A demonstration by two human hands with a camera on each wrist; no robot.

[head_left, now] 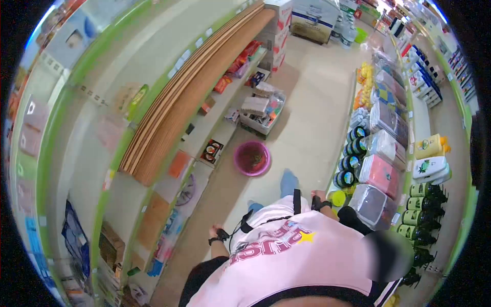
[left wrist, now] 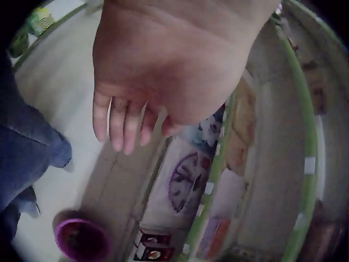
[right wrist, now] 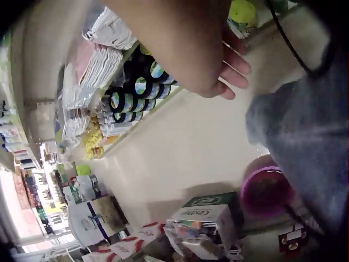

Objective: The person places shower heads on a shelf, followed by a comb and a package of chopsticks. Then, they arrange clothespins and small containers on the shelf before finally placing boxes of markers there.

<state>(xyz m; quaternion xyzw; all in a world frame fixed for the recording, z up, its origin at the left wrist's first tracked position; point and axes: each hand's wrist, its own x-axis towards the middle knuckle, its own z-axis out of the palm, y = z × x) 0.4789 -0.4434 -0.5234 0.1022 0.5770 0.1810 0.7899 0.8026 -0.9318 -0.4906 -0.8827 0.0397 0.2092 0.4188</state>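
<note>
My left hand (head_left: 217, 231) hangs beside my body over the aisle floor, holding nothing; in the left wrist view the left hand (left wrist: 158, 76) shows its palm with the fingers extended. Near the shelf of dark-lidded tubs, my right hand (head_left: 320, 198) hangs at my other side. The right wrist view shows the right hand (right wrist: 202, 60) with loosely extended fingers and nothing in them. A pink-purple basin (head_left: 252, 158) stands on the floor ahead of my feet, with something dark inside.
Left are shelves with stacked brown boards (head_left: 199, 87) and a low shelf of boxes. A white crate of goods (head_left: 262, 115) stands beyond the basin. On the right are dark tubs (head_left: 349, 162), wrapped towels (head_left: 378, 174) and pump bottles (head_left: 420, 217). Cartons (head_left: 313, 19) stand at the far end.
</note>
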